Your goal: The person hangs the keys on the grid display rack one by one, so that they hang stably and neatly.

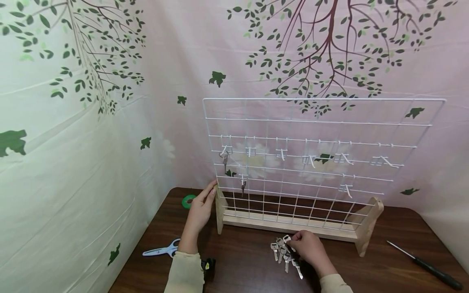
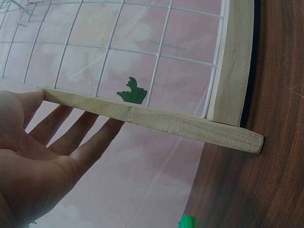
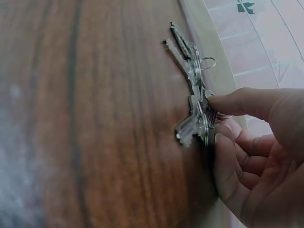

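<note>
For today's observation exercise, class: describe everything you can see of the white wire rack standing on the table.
The wire rack is a white metal grid standing upright across the back of the dark wooden table, set in a pale wooden base with a wooden foot at each end. Small white hooks hang along its middle rows; two at the left each carry a key. The left hand rests with straight fingers against the left foot. The right hand is at loose keys before it.
</note>
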